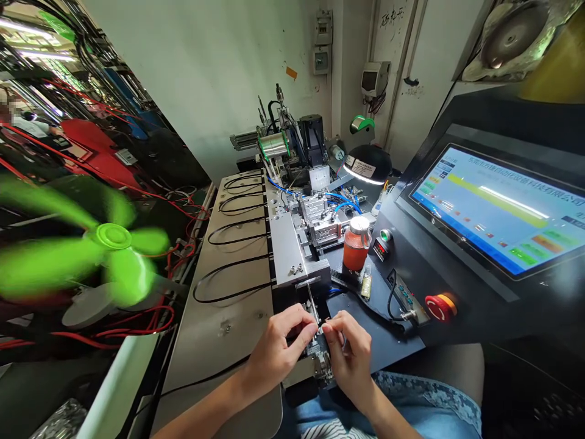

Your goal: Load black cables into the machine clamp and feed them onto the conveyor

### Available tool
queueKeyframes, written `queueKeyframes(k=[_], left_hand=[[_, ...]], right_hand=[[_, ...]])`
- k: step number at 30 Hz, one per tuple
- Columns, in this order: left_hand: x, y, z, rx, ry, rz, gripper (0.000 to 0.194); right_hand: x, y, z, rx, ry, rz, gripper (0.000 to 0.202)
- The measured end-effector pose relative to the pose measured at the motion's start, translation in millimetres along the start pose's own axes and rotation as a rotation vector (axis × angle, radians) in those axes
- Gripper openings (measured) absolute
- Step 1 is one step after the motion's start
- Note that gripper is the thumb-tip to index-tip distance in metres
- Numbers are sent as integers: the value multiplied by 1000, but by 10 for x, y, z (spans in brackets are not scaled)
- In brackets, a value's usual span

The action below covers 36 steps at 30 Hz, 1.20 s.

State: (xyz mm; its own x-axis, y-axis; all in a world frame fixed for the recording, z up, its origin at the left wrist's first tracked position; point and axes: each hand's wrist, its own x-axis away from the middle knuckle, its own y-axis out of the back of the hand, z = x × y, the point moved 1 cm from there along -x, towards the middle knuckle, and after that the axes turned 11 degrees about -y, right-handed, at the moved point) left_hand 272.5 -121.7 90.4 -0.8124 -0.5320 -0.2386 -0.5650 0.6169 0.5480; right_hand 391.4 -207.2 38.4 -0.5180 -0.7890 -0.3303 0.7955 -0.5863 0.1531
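My left hand (287,347) is closed in a pinch, thumb and forefinger together, above the near end of the metal fixture (320,360). Close beside it, my right hand (350,347) pinches too, its fingertips almost touching the left ones. Something tiny and thin seems to be between the fingertips, too small to name. A narrow metal rail (312,299) runs from the machine block (301,268) toward my fingers. Black cables (233,265) lie in loops across the light metal table (219,360) on the left.
On the right stand a red-orange bottle (355,247), a small vial (366,283), an emergency stop button (441,306) and a touchscreen (498,207). A lit lamp (368,163) hangs over the machine. A green fan (112,238) spins at left. Solder-like wire spools (274,146) sit behind.
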Motion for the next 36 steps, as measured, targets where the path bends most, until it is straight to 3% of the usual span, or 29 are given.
queueKeyframes(k=[4, 14, 22, 36], left_hand=[[-10, 30, -14, -20, -27, 6, 22], [-28, 216, 42, -189, -31, -30, 24], [-109, 114, 231, -345, 76, 56, 27], [-137, 93, 247, -368, 97, 56, 28]], right_hand=[[-2, 62, 0, -59, -33, 33, 21], [-31, 207, -72, -35, -159, -85, 24], [-46, 198, -113, -6, -172, -70, 25], [-76, 195, -142, 50, -158, -64, 25]])
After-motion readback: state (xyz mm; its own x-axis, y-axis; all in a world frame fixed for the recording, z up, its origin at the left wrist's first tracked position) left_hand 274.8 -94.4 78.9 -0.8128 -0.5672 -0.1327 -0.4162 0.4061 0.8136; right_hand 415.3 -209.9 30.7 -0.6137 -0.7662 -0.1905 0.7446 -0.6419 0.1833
